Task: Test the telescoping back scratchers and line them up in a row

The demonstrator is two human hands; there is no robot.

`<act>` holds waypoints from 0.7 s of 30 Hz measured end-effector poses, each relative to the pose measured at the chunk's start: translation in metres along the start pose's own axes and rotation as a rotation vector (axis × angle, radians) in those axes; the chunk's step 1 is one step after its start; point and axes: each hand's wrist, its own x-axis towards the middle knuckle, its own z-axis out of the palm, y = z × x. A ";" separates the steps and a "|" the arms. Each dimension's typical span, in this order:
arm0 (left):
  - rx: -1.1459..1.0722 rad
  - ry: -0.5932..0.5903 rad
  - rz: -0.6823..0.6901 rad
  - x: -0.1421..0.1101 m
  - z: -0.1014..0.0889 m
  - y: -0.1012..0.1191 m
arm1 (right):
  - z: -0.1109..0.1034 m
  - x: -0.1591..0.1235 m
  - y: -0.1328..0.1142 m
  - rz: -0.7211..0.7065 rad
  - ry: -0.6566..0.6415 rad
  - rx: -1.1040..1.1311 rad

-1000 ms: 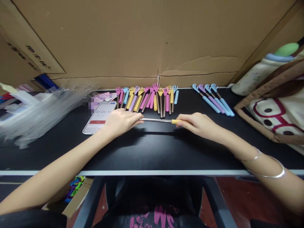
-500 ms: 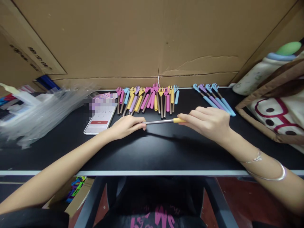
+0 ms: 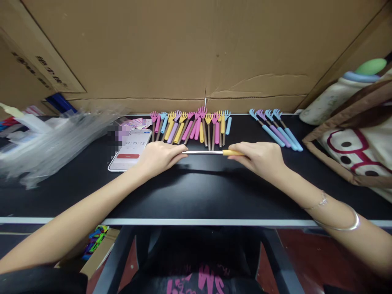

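Above the black table, a back scratcher [image 3: 204, 152] is stretched level between my two hands, a bare metal rod with a yellow sleeve on its right end. My left hand [image 3: 161, 157] is closed around the rod's left end, so whatever is at that end is hidden. On the right, the yellow handle [image 3: 230, 152] is pinched between the thumb and fingers of my right hand [image 3: 260, 159]. Just behind lies a row of small hand-shaped back scratchers [image 3: 208, 126] and loose coloured sleeves in pink, yellow, blue and purple. Several scratchers with handles fitted [image 3: 277, 132] lie farther right.
A phone [image 3: 125, 159] showing a timer lies beside my left hand. Clear plastic bags [image 3: 61, 147] cover the left side. On the right stand a bottle [image 3: 333, 96] and a brown-edged bag [image 3: 352, 175]. A cardboard wall [image 3: 183, 53] closes off the back.
My right hand turned with its knuckles up and slightly right, then came back left and lower. My left hand shifted slightly toward the row. Both kept hold of the back scratcher.
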 end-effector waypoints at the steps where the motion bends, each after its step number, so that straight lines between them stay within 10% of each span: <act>1: 0.033 0.023 0.019 0.000 -0.001 -0.001 | 0.001 0.000 -0.001 0.031 -0.037 0.056; 11: 0.231 0.229 0.271 0.007 -0.016 0.004 | -0.005 0.010 -0.003 0.309 -0.756 0.938; 21: 0.088 0.091 0.175 0.004 -0.007 0.000 | -0.003 0.006 -0.007 0.215 -0.480 0.515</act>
